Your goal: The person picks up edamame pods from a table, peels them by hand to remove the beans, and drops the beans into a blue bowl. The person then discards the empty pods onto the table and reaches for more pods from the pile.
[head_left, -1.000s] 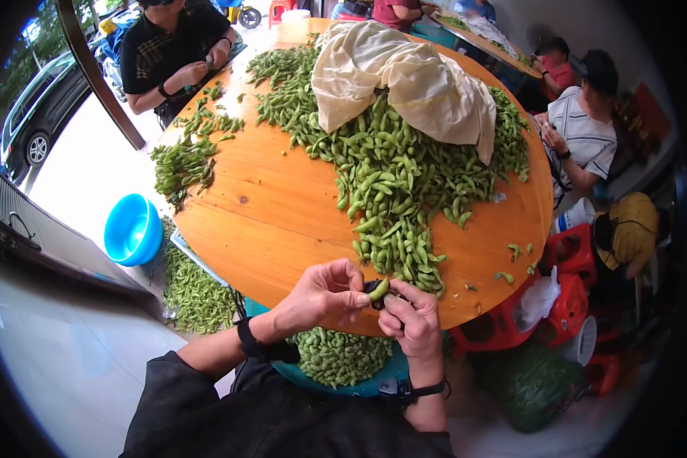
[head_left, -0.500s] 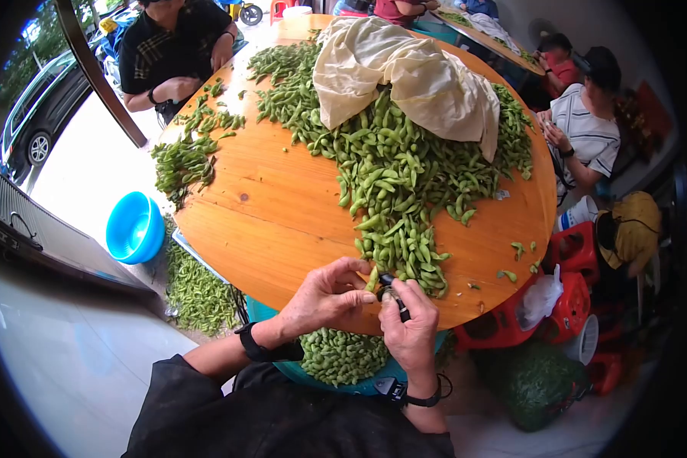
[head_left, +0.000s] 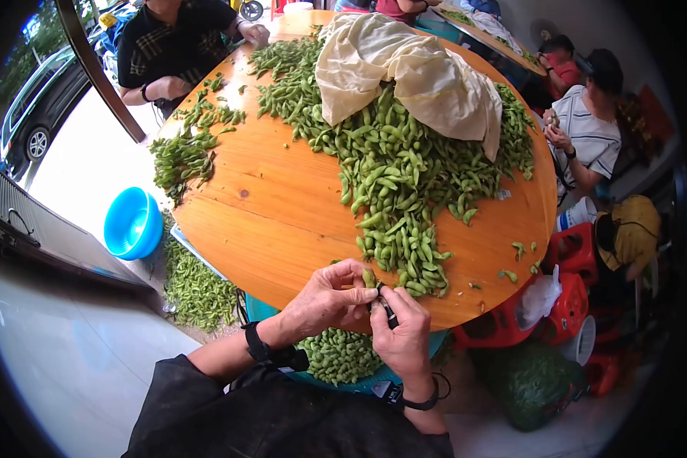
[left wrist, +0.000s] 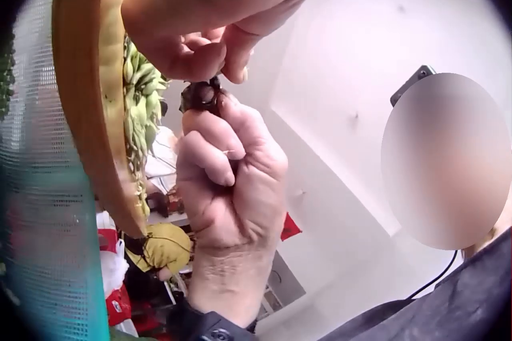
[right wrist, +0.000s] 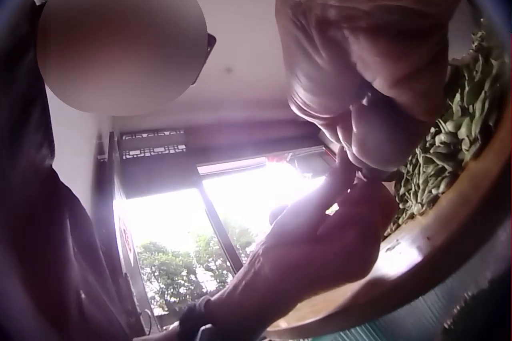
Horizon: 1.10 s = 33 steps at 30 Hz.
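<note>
Close over the table's near edge, my left hand (head_left: pixel 330 298) pinches a green edamame pod (head_left: pixel 369 278) between thumb and fingers. My right hand (head_left: pixel 403 336) grips a small black tool (head_left: pixel 390 315) against the pod's lower end; its exact kind I cannot tell. In the left wrist view, a dark shiny part of the tool (left wrist: pixel 198 97) shows between the fingertips of both hands. The right wrist view shows my hands meeting, the pod hidden behind fingers. Just beyond them a large heap of edamame pods (head_left: pixel 389 183) spreads over the round wooden table (head_left: pixel 275 217).
A cream cloth (head_left: pixel 412 80) covers part of the heap. Below my hands is a turquoise basket (head_left: pixel 261 309) of pods (head_left: pixel 340 355). Left are a blue basin (head_left: pixel 132 224) and pods on the floor (head_left: pixel 195 286). Red stools (head_left: pixel 569 305) stand right. Other people sit around.
The pod has gone from lying against the tool between both hands to standing up in the left fingers. The right hand with the tool has shifted slightly left and turned.
</note>
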{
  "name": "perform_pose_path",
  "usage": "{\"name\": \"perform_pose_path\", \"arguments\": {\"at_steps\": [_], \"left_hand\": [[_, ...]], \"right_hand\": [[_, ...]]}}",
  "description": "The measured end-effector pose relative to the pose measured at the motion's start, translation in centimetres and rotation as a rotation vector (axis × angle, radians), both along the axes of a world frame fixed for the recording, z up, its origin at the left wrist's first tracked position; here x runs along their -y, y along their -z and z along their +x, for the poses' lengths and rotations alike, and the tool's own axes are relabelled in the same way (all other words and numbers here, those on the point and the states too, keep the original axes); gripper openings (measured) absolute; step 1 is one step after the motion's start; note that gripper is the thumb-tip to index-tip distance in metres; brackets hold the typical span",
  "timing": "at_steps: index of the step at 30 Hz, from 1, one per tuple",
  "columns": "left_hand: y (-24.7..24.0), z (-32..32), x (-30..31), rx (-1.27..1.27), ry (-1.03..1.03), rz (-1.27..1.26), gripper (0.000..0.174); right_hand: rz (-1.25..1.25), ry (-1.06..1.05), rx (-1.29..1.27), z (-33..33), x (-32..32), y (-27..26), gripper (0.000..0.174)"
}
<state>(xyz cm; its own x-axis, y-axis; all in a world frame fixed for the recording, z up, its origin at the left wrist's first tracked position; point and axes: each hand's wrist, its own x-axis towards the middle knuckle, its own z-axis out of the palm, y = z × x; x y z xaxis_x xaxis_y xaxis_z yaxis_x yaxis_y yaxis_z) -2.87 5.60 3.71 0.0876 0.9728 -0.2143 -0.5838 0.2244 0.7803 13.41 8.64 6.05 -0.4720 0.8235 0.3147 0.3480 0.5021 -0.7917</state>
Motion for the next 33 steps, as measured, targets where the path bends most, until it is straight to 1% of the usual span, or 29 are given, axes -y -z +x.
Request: {"name": "perform_pose_path", "arguments": {"at_steps": [2, 5, 7, 8, 10, 11, 13, 17, 19, 23, 25, 26, 28, 29, 30, 32, 33], "left_hand": [[-0.2, 0.0, 0.1, 0.030, 0.031, -0.014, 0.012], [-0.2, 0.0, 0.2, 0.087, -0.027, -0.093, 0.012], [-0.6, -0.2, 0.2, 0.057, -0.008, 0.004, 0.014], [-0.8, -0.3, 0.2, 0.057, -0.008, 0.003, 0.014], [-1.0, -0.3, 0.2, -0.013, -0.014, -0.033, 0.014], [-0.9, -0.3, 0.2, -0.013, -0.013, -0.034, 0.014], [-0.6, -0.1, 0.2, -0.025, -0.029, -0.030, 0.013], [-0.5, 0.2, 0.1, -0.035, -0.080, -0.051, 0.013], [-0.6, 0.1, 0.2, -0.052, -0.096, -0.050, 0.012], [-0.8, 0.6, 0.2, -0.079, -0.152, -0.016, 0.012], [-0.3, 0.1, 0.3, -0.040, -0.044, -0.040, 0.011], [-0.5, -0.3, 0.4, -0.039, -0.043, -0.042, 0.011], [-1.6, -1.2, 0.2, 0.176, 0.129, -0.179, 0.011], [-2.0, -1.3, 0.1, 0.141, 0.161, -0.190, 0.011], [-2.1, -1.4, 0.1, 0.141, 0.161, -0.189, 0.011], [-2.2, -1.5, 0.0, -0.007, 0.181, -0.192, 0.014], [-1.8, -1.1, 0.1, -0.008, 0.179, -0.192, 0.014]], "right_hand": [[-0.020, 0.035, 0.000, -0.2, 0.3, -0.1, 0.016], [0.050, 0.056, 0.025, -0.2, 0.4, 0.1, 0.015], [0.015, 0.010, -0.009, 0.2, 0.2, 0.2, 0.013], [0.014, 0.010, -0.009, 0.4, 0.1, 0.2, 0.013], [-0.192, -0.066, -0.042, 0.8, -0.1, 0.4, 0.011], [-0.193, -0.065, -0.042, 0.8, -0.2, 0.4, 0.011], [-0.304, -0.083, -0.042, 0.8, -0.4, 0.4, 0.015], [-0.309, -0.081, -0.070, 0.5, -0.5, 0.6, 0.015], [-0.440, -0.086, -0.093, 0.6, -0.3, 0.1, 0.015], [-0.406, -0.095, -0.069, 0.8, -0.6, 0.6, 0.015], [-0.296, -0.126, -0.095, 1.0, -0.8, 1.2, 0.014], [-0.297, -0.124, -0.094, 1.3, -0.9, 1.1, 0.014], [-0.783, -0.197, -0.290, 1.9, -0.9, 0.5, 0.013], [-0.856, -0.219, -0.356, 1.9, -0.8, 0.4, 0.012], [-0.856, -0.220, -0.356, 1.8, -0.8, 0.4, 0.012], [-0.919, -0.213, -0.370, 1.7, -0.8, 0.7, 0.014], [-0.918, -0.215, -0.371, 1.6, -0.7, 1.2, 0.014]]}}
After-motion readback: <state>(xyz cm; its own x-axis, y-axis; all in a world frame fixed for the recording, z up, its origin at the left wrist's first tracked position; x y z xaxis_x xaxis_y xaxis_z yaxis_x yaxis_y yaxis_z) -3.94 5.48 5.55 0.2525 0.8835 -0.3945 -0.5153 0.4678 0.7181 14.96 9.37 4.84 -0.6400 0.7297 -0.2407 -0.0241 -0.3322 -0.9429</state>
